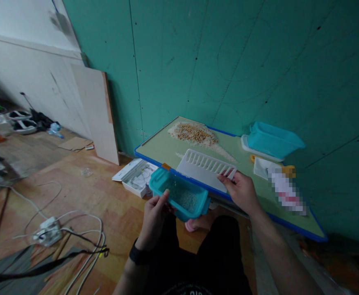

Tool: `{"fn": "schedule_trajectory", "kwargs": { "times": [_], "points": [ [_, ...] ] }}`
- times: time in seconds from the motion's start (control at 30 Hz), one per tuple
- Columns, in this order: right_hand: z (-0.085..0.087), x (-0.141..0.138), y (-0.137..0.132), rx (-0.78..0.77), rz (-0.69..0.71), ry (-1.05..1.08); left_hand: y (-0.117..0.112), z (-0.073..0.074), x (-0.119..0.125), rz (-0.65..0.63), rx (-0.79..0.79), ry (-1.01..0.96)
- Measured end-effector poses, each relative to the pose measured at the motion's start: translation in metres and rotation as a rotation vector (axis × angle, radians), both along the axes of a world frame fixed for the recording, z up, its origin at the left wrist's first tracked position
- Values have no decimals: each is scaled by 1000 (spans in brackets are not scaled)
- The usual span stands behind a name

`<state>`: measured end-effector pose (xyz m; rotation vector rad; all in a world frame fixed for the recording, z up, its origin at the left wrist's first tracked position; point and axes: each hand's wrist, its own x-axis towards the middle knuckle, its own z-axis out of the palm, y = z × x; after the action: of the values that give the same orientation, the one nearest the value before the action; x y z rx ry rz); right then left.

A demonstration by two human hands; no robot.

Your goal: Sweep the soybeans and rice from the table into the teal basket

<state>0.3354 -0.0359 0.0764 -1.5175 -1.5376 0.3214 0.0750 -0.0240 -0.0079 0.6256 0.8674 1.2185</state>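
Note:
My left hand (155,215) grips the near side of a teal plastic box (179,194) held just below the table's front edge, with pale grains inside it. My right hand (241,190) pinches the right end of a white slotted plastic tray (204,168), which tilts down toward the box. On the green tabletop (161,147) behind lies a heap of yellowish grain (194,133) mixed with white grains, trailing to the right.
A second teal box (273,139) rests on a white lid at the table's back right, near small white and orange items. An open white case (136,176) lies on the wooden floor to the left. Cables and a power strip (48,231) sprawl at lower left.

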Motion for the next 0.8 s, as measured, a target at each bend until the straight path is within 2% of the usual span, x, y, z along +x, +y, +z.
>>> {"fn": "schedule_trajectory", "kwargs": {
  "times": [0.1, 0.23, 0.37, 0.43, 0.57, 0.7, 0.8],
  "points": [
    [-2, 4, 2, 8, -4, 87, -1, -1, 0, 0, 7, -9],
    [-2, 6, 7, -3, -18, 103, -1, -1, 1, 3, 8, -6],
    [5, 6, 7, -23, 15, 160, 0, -1, 1, 4, -1, 14],
    [10, 12, 0, -2, -28, 166, 1, -3, 0, 7, 2, 10],
    [12, 49, -29, 48, -243, 38, 1, -7, -1, 2, 11, -16],
    [1, 100, -60, 41, -439, -123, 1, -8, -1, -22, 26, -26],
    [-6, 120, -67, 23, -508, -208, 0, -6, 0, -26, 29, -27]
  ]
}}
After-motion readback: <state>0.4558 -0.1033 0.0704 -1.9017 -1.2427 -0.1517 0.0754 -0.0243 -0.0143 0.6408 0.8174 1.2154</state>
